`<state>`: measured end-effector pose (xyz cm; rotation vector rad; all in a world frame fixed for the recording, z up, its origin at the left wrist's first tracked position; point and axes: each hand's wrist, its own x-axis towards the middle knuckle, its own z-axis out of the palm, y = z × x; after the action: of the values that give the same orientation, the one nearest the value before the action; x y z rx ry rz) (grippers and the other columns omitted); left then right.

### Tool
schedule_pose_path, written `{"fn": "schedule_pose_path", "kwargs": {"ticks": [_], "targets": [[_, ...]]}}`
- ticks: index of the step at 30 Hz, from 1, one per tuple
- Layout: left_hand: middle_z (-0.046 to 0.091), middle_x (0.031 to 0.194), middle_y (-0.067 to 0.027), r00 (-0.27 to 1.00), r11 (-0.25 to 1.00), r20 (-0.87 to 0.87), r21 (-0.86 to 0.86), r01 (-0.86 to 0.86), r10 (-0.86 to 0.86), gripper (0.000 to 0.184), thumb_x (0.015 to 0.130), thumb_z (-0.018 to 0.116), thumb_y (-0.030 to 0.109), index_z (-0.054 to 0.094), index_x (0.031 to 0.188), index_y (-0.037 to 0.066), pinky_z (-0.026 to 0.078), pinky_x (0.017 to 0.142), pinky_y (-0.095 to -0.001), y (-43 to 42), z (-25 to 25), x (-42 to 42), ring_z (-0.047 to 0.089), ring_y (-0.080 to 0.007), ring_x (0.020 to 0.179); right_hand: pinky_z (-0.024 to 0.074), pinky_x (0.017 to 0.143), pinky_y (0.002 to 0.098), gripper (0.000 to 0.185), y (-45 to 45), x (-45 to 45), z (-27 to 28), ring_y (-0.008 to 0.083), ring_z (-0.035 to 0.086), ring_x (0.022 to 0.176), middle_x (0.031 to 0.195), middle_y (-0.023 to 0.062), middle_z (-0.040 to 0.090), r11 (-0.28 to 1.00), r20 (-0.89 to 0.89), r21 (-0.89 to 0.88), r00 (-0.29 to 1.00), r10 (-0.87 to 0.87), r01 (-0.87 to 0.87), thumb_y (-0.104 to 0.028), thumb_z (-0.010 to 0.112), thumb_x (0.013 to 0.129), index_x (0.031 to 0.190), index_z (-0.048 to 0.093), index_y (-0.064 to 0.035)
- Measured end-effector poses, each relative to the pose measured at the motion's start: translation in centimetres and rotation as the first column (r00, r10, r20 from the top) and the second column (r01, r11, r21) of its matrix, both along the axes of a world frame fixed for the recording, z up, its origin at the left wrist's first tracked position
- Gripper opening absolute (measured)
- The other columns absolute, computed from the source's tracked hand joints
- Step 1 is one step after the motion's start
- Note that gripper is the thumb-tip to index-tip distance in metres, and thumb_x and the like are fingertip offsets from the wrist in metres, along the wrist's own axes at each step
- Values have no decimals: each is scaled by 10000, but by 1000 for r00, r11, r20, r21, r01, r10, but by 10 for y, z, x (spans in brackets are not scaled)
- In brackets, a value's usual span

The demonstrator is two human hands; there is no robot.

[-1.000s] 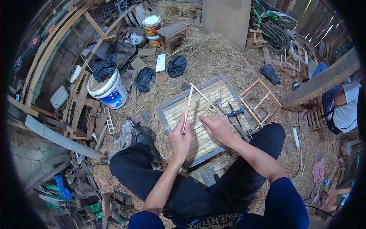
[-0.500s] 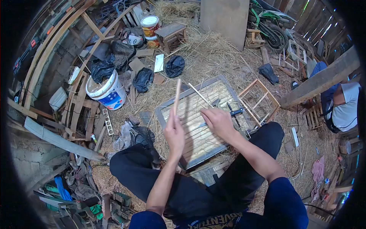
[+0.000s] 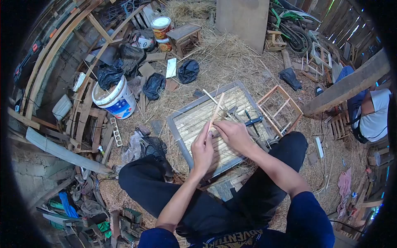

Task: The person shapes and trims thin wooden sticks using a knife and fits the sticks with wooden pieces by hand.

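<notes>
My left hand (image 3: 202,152) is closed around a thin, pale wooden strip (image 3: 218,108), which slants up and away over the panel. My right hand (image 3: 235,135) meets it from the right, its bent fingertips pressed together at the strip's lower part. Whatever those right fingers hold is hidden. Beneath both hands lies a framed slatted panel (image 3: 179,131) strewn with straw bits. On its right side rest a dark folding tool (image 3: 253,121), a slim dark pen-like rod (image 3: 247,113) and a small blade-like piece (image 3: 232,110). A second pale stick (image 3: 212,98) crosses the far part.
A small wooden frame (image 3: 294,104) stands right of the panel, near my right knee. Straw (image 3: 231,49) covers the floor beyond. A white bucket (image 3: 113,98), black bags (image 3: 189,71) and a stool (image 3: 185,34) are ahead-left. Another person (image 3: 374,115) sits beyond a post (image 3: 347,86).
My left hand has moved right with the wooden strip, which now leans rightward. My right hand has shifted slightly, and its fingertips now meet the strip; before, the hands were apart.
</notes>
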<state>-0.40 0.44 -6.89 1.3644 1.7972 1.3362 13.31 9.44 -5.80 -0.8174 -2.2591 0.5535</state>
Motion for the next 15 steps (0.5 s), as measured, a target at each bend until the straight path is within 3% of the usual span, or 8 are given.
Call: {"fn": "schedule_pose_path", "kwargs": {"ticks": [3, 6, 7, 10, 13, 15], "targets": [[721, 1036, -173, 984, 985, 49, -14, -171, 171, 413, 1026, 532, 76, 543, 1439, 60, 523, 738, -324, 5, 10, -8, 692, -177, 877, 570, 687, 394, 200, 2, 1, -3, 305, 714, 816, 961, 122, 729, 1000, 25, -1, 999, -31, 31, -106, 665, 906, 1099, 699, -68], [713, 930, -119, 957, 963, 116, -49, -263, 268, 409, 1031, 528, 80, 543, 1439, 49, 508, 701, -307, 8, 14, -24, 646, -123, 803, 575, 694, 383, 199, 5, 9, -3, 295, 720, 827, 973, 117, 737, 999, 29, 17, 999, -30, 30, -110, 673, 899, 1092, 705, -75], [717, 907, -110, 955, 960, 114, 23, -278, 274, 410, 1031, 530, 79, 538, 1438, 38, 507, 703, -309, 8, 11, -27, 652, -129, 789, 577, 694, 379, 197, 5, 10, -2, 293, 721, 827, 975, 115, 739, 999, 23, 25, 999, -22, 22, -111, 676, 897, 1089, 707, -77], [718, 946, -131, 962, 962, 42, -35, -270, 271, 411, 1032, 533, 85, 534, 1439, 32, 513, 720, -318, 3, 9, -31, 657, -138, 814, 549, 612, 388, 180, 3, 10, -6, 288, 698, 732, 852, 104, 715, 996, 6, 91, 1000, -3, 2, -131, 660, 910, 1083, 680, -86], [716, 1000, -170, 984, 983, 22, -55, -178, 179, 410, 1031, 536, 94, 535, 1434, 22, 518, 743, -325, -2, 7, -27, 670, -160, 842, 549, 604, 401, 178, -2, 11, -7, 295, 700, 732, 854, 118, 717, 998, 9, 60, 1000, 29, -29, -118, 650, 912, 1083, 675, -74], [711, 1034, -196, 996, 995, -4, 48, -87, 87, 406, 1029, 534, 95, 539, 1428, 22, 524, 763, -334, -12, 0, 5, 679, -181, 857, 547, 600, 414, 177, -7, 6, -4, 302, 702, 735, 854, 127, 717, 999, 24, 40, 1000, 18, -19, -111, 644, 913, 1083, 672, -70]]}}
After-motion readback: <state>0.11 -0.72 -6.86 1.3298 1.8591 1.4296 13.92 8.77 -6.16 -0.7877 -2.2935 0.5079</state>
